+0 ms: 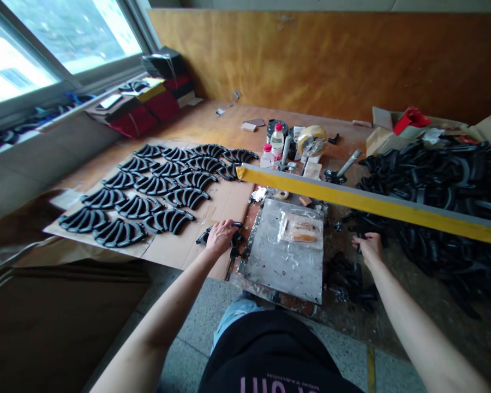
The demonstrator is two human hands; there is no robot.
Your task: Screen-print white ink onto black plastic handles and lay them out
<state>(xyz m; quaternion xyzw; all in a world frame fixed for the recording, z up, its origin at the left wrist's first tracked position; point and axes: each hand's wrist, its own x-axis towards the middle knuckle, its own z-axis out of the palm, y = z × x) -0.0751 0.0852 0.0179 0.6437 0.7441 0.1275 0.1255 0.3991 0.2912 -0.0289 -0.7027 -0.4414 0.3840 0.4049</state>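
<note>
My left hand [220,236] rests with fingers curled over a black curved plastic part [234,240] at the edge of a cardboard sheet [175,252]. My right hand [368,246] reaches into small black parts [347,275] beside a large heap of black curved parts [437,185]; its fingers are bent down onto a piece I cannot make out. Rows of finished black curved pieces [155,188] lie spread on the cardboard to the left. Between my hands lies a smeared metal plate [278,262] with a clear bag [301,230] on it.
A yellow and grey bar [368,203] crosses the bench diagonally above the plate. Two bottles [276,141], a tape roll [311,140] and a tin stand at the back. A cardboard box [382,136] holds a red tool [411,118]. Windows and stacked items line the left.
</note>
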